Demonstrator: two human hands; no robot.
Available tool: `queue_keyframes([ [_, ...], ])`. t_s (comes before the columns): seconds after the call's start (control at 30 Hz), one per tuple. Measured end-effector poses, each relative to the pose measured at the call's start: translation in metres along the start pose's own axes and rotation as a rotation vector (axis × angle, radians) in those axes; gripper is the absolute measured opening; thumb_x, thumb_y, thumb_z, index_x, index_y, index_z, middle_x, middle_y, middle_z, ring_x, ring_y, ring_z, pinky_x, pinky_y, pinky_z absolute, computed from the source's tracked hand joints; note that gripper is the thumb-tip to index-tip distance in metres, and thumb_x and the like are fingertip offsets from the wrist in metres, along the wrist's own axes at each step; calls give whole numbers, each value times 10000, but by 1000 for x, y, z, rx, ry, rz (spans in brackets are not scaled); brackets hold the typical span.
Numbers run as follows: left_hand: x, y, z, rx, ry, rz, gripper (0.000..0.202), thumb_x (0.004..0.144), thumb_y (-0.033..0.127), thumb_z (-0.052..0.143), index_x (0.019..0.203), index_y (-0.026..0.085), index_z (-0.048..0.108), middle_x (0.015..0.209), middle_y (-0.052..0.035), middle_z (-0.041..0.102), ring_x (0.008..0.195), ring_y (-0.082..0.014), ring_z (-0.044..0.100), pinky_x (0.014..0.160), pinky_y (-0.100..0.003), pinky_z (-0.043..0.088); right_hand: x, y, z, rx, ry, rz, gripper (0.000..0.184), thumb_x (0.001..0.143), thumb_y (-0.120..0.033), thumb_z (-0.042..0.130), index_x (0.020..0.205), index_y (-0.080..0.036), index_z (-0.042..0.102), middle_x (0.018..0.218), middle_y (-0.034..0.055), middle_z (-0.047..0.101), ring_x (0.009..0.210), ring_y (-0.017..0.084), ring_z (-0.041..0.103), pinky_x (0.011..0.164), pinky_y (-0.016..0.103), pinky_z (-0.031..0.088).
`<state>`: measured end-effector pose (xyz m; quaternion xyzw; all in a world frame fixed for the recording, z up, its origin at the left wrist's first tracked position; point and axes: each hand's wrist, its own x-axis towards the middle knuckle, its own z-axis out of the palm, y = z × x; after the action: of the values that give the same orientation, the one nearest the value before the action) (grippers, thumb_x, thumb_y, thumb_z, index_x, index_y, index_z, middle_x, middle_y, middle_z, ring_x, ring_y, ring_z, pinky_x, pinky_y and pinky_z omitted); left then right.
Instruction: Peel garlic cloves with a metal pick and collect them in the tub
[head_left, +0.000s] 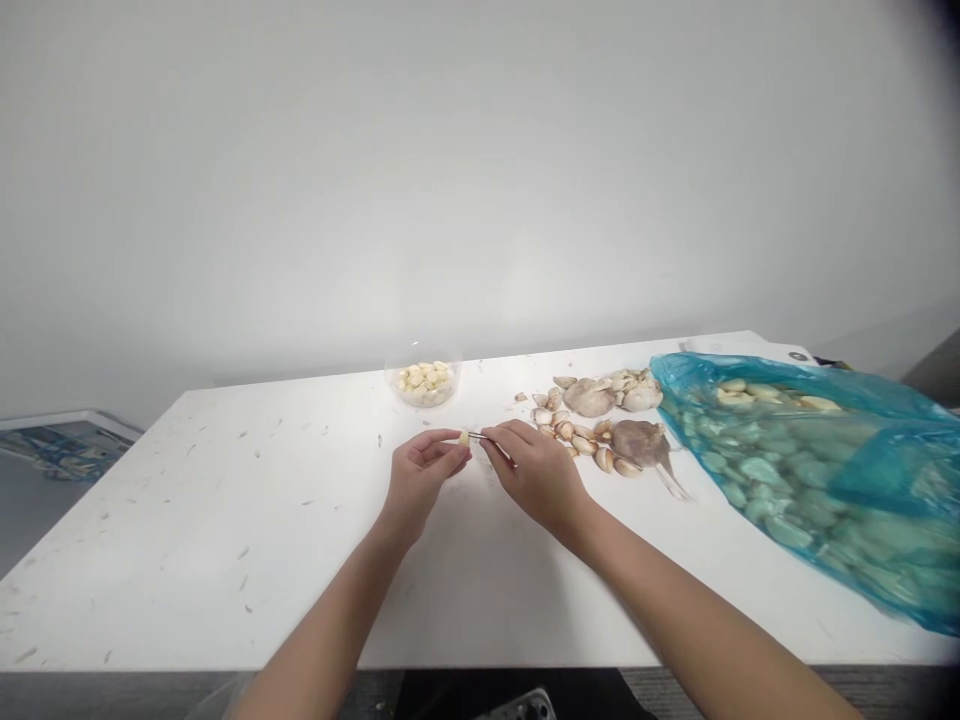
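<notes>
My left hand (420,478) pinches a pale garlic clove (464,438) between its fingertips. My right hand (536,475) holds a thin metal blade (478,435), probably a small knife, whose tip touches the clove. The handle is mostly hidden in my fingers. Just beyond my right hand lies a loose pile of unpeeled garlic cloves (574,432). Whole garlic bulbs (589,397) sit behind the pile, and another bulb (637,443) lies to its right. A clear plastic bowl (425,399) holds several peeled cloves, beyond and left of my hands.
The white table (225,530) is strewn with flecks of garlic skin. A large blue plastic bag (810,480) full of garlic lies at its right side, running past the frame edge. A framed picture (64,447) leans low at the far left.
</notes>
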<state>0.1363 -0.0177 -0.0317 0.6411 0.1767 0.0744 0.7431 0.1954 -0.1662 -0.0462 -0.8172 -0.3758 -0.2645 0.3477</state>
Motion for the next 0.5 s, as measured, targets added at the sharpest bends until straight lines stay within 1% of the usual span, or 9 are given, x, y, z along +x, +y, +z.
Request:
queue_keyframes([
  [0.13,4,-6,0,115,52,127,412,662,330,741,965,76,626,782,-101,674,762,-156,634,798,-301,519,0,2,1,-5,-27,2,167,881,-195,486,891,-149,646,804,16,619,738,109,587,637,205,420],
  [0.27,5,-10,-1,205,58,214,365,678,320,724,946,85,641,796,-103,674,740,-160,636,723,-269,523,2,4,1,27,-23,26,167,875,-203,494,880,-143,650,775,16,610,645,93,540,625,209,419],
  [0.37,4,-10,-1,246,60,260,340,684,311,717,933,90,649,796,-97,673,741,-161,638,707,-258,527,3,4,0,53,-30,35,171,874,-204,493,874,-140,652,757,18,605,608,86,511,627,211,418],
  [0.5,4,-9,-1,296,81,310,324,697,306,704,940,97,656,803,-92,673,747,-167,644,714,-265,537,2,3,0,88,-33,41,170,873,-202,491,873,-141,650,766,25,610,643,95,523,647,213,419],
])
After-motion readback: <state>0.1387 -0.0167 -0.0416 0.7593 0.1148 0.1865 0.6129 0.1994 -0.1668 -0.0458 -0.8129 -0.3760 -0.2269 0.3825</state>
